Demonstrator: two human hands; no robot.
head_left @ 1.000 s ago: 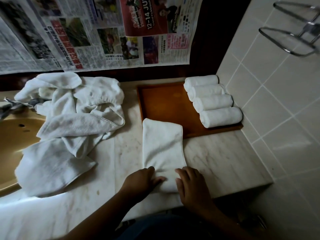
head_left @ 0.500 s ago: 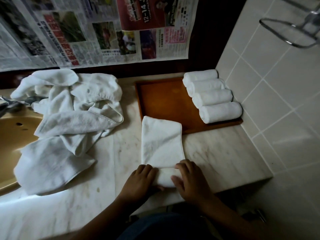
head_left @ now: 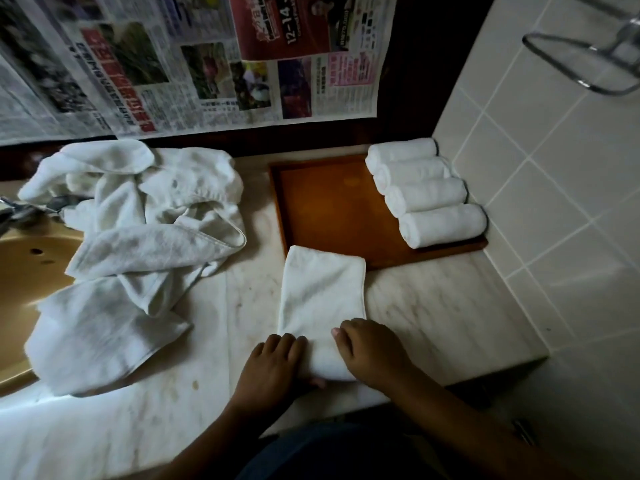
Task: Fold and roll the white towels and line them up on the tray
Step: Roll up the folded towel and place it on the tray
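A folded white towel (head_left: 322,292) lies lengthwise on the marble counter, its far end overlapping the front edge of the brown wooden tray (head_left: 325,209). Its near end is curled into a thick roll. My left hand (head_left: 273,368) grips the roll's left end, and my right hand (head_left: 372,355) curls over its right end. Several finished towel rolls (head_left: 426,195) lie side by side along the tray's right side against the tiled wall.
A heap of loose white towels (head_left: 131,244) covers the counter's left part and drapes toward the tan sink (head_left: 31,271) and its tap (head_left: 20,209). Newspaper (head_left: 194,64) hangs behind. A metal rack (head_left: 588,60) sticks out of the tiled right wall. The counter's edge (head_left: 485,375) runs near my right wrist.
Both hands have rolled the towel's near end away from me; the roll is thicker and the flat part shorter. The view shifted slightly.
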